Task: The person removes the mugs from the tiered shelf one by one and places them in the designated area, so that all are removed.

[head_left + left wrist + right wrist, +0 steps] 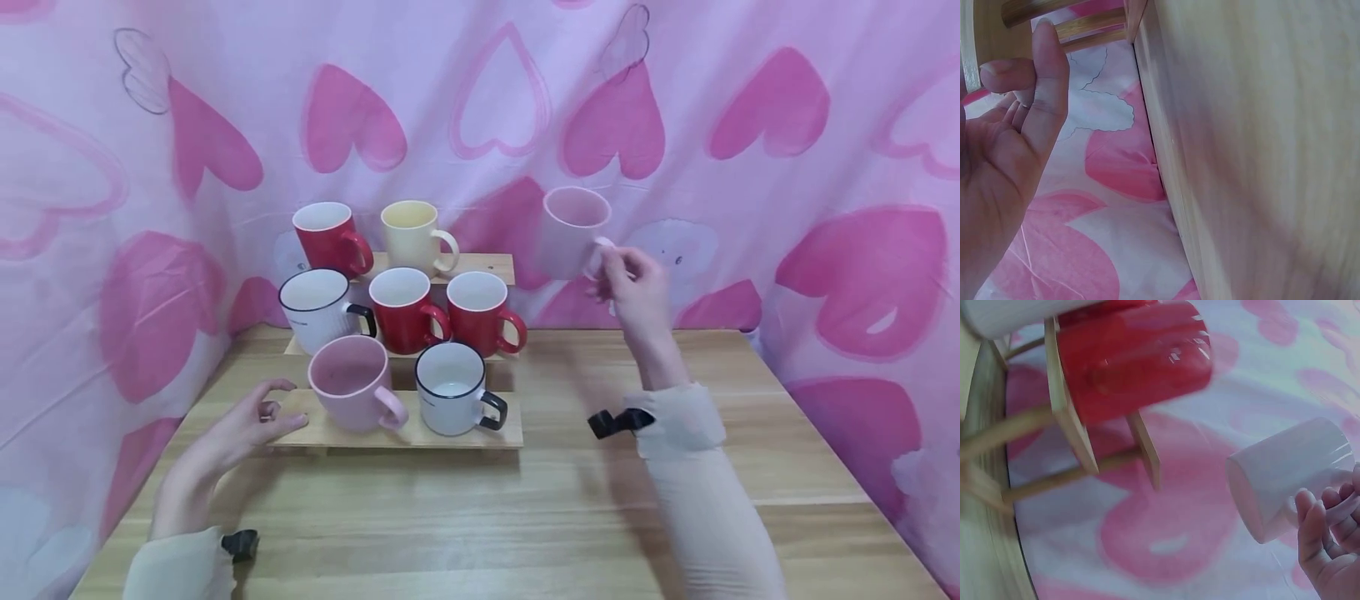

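My right hand [633,287] pinches the handle of a light pink mug [572,237], raised to the right of a wooden tiered rack [491,417]. In the right wrist view this mug [1291,478] is tipped sideways, with fingers [1313,531] at its handle. My left hand [243,425] rests at the left end of the rack's lowest board, thumb and forefinger apart. Close beside it stands a darker pink mug [348,392], then a white mug with a black rim [450,392]. The left wrist view shows the left hand [1010,131] at the board's end.
On the middle tier are a white black-rimmed mug [315,308] and two red mugs [405,312]. A red mug [326,237] and a cream mug [408,237] occupy the top tier. Behind the wooden table [585,517] hangs a pink heart-patterned curtain [480,92].
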Demonstrator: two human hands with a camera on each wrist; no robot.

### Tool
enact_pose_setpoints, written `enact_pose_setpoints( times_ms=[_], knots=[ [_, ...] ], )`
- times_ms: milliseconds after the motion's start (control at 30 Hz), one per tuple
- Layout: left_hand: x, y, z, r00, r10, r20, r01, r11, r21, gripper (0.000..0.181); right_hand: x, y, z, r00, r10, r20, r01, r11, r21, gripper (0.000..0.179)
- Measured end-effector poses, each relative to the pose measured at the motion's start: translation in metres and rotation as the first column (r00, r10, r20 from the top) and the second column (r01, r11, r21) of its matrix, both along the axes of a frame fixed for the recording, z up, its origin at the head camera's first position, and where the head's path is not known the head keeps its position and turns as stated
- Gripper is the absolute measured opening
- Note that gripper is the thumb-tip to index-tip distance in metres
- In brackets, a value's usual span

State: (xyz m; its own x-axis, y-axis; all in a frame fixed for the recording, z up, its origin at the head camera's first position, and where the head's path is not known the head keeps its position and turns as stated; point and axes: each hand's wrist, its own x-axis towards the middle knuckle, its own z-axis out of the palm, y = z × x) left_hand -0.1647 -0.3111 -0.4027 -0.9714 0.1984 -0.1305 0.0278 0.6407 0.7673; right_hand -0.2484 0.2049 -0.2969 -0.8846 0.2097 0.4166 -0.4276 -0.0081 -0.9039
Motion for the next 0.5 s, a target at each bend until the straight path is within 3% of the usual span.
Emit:
enact_pose_setpoints(
  times_ms=[100, 267, 500],
  knots=[
    [0.001, 0.0, 0.001, 1.0, -0.004, -0.003, 0.004, 1.0, 0.001, 0.069, 0.013, 0.021, -0.007, 0.999, -0.044, 0.02, 0.045, 0.998, -0.041, 0.025],
    [0.001, 0.001, 0.0, 1.0, -0.006, 0.012, 0.005, 0.999, 0.041, 0.069, 0.027, 0.058, -0.022, 0.993, -0.121, -0.014, 0.119, 0.988, -0.098, 0.019],
    [0.001, 0.002, 0.001, 1.0, -0.007, -0.009, 0.008, 0.999, 0.049, 0.069, 0.035, 0.114, -0.041, 0.98, -0.189, -0.066, 0.172, 0.964, -0.205, 0.023]
  ],
)
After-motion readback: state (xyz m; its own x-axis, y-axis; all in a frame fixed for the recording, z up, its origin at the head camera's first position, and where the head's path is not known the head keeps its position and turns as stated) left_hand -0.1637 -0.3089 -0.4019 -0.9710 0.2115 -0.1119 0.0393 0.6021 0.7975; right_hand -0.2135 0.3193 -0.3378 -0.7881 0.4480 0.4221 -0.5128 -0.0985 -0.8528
